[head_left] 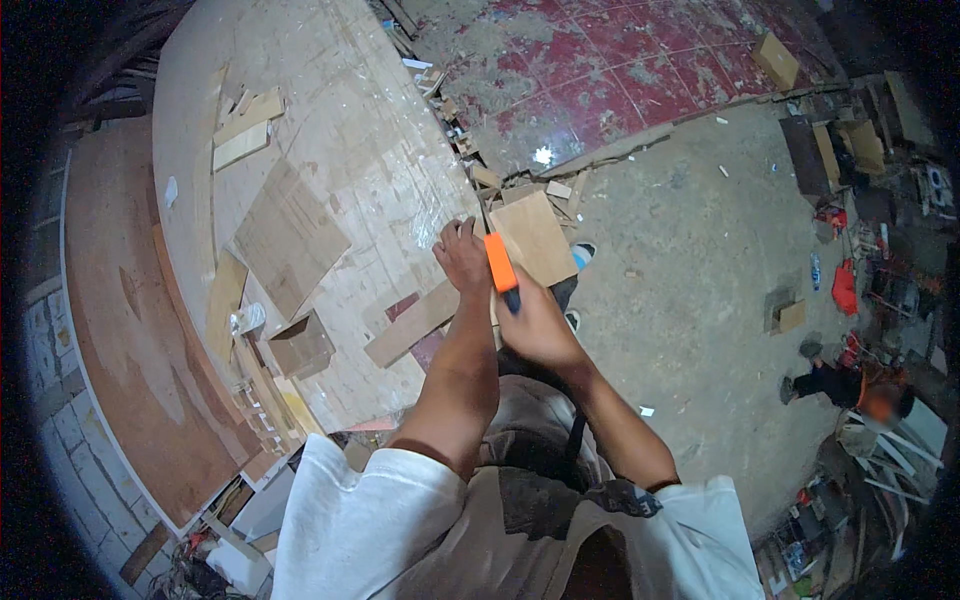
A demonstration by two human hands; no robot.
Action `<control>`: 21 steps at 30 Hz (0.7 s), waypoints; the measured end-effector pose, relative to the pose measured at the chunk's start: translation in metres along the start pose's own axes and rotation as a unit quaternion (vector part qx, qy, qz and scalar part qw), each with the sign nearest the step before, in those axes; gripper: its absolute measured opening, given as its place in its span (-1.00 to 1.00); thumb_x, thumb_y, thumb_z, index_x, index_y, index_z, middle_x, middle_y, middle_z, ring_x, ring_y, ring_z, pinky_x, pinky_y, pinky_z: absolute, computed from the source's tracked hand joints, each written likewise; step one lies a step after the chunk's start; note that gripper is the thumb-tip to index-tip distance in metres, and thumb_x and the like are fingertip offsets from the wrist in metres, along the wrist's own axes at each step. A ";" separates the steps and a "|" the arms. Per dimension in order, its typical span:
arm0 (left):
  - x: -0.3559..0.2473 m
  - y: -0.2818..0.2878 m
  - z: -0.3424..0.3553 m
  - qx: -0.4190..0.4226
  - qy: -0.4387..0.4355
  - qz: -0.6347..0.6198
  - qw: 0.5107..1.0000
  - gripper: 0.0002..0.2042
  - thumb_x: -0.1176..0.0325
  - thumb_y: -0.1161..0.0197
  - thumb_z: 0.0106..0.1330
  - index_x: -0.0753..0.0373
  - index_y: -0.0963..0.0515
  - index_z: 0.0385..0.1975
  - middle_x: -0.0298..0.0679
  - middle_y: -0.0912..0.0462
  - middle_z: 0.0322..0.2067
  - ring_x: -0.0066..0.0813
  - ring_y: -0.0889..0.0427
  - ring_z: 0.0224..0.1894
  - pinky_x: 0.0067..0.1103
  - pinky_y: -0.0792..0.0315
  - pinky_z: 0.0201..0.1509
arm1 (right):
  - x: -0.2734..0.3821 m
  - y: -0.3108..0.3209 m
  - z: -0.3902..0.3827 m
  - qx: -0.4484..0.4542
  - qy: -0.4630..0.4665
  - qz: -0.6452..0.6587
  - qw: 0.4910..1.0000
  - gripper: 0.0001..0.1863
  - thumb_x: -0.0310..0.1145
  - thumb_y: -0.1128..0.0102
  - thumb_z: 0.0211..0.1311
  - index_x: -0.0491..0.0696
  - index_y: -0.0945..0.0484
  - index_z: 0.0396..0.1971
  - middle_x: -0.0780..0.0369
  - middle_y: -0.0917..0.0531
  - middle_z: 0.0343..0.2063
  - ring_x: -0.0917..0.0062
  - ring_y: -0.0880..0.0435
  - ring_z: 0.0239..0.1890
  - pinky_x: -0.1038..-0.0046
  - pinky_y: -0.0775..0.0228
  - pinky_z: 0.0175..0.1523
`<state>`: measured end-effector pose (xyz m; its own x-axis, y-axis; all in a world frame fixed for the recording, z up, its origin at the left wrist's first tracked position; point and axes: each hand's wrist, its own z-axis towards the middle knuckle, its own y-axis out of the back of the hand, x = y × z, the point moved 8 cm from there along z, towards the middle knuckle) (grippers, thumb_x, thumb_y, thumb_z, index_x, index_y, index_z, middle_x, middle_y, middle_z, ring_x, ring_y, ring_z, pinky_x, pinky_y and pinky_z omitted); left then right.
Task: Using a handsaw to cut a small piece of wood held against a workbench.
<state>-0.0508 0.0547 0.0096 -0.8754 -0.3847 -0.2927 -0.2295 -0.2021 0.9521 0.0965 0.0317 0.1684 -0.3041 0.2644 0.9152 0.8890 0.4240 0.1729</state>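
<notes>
My right hand (pixel 540 325) is closed round the handle of an orange-and-black tool (pixel 499 262), seemingly a handsaw. A thin dark blade points away from me along the table's edge, seen almost edge-on. My left hand (pixel 464 258) rests just left of the tool at that edge, its fingers bent and slightly apart, pressing down. What lies beneath the palm is hidden. A long wooden strip (pixel 410 325) reaches toward my left wrist on the worktable (pixel 375 150). Right of the tool is a light plywood piece (pixel 537 235), beyond the table edge.
A square plywood panel (pixel 288 240) and an open wooden box (pixel 302 345) sit on the table's left. Offcuts (pixel 487 176) are heaped along its right edge. A person (pixel 850 388) is low on the right, near clutter. A large brown board (pixel 135 310) stands far left.
</notes>
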 end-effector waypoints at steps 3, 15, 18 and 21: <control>0.018 0.013 0.003 -0.018 0.026 0.016 0.999 -0.68 0.43 -0.16 0.12 0.09 -0.62 -0.09 -0.24 -0.54 -0.04 -0.35 -0.47 0.08 -0.36 -0.21 0.08 | 0.055 0.011 -0.055 0.037 -0.014 0.009 0.999 -0.62 -0.47 -0.11 0.23 -0.21 -0.41 0.05 -0.09 -0.61 -0.20 -0.02 -0.55 0.05 0.25 -0.40 0.06; 0.004 -0.007 0.006 -0.017 -0.011 0.023 1.000 -0.67 0.36 -0.18 0.14 -0.01 -0.61 -0.06 -0.26 -0.53 -0.08 -0.39 -0.47 0.05 -0.36 -0.21 0.06 | -0.026 -0.016 0.055 -0.019 0.005 -0.005 1.000 -0.68 -0.50 -0.08 0.19 -0.19 -0.45 -0.03 -0.09 -0.61 -0.22 0.05 -0.63 -0.08 0.28 -0.43 -0.02; 0.007 0.002 0.000 -0.019 0.005 0.021 1.000 -0.68 0.38 -0.17 0.13 0.02 -0.62 -0.09 -0.27 -0.53 -0.07 -0.39 -0.47 0.06 -0.37 -0.22 0.06 | 0.027 0.009 -0.018 -0.025 0.073 0.010 0.997 -0.65 -0.54 -0.09 0.17 -0.19 -0.44 0.00 -0.09 -0.61 -0.15 0.02 -0.61 -0.03 0.30 -0.42 0.02; 0.019 0.011 0.002 -0.019 0.026 0.042 0.999 -0.69 0.40 -0.16 0.13 0.05 -0.63 -0.11 -0.26 -0.54 -0.08 -0.39 -0.47 0.06 -0.38 -0.23 0.06 | 0.044 0.011 -0.067 0.056 -0.049 0.000 0.997 -0.62 -0.54 -0.10 0.17 -0.21 -0.42 0.03 -0.07 -0.60 -0.10 0.01 -0.59 -0.01 0.31 -0.41 0.05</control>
<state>-0.0709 0.0464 0.0147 -0.8677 -0.4468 -0.2177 -0.1397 -0.2010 0.9696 0.1162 -0.0097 0.2346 -0.3400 0.3457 0.8746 0.8476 0.5156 0.1257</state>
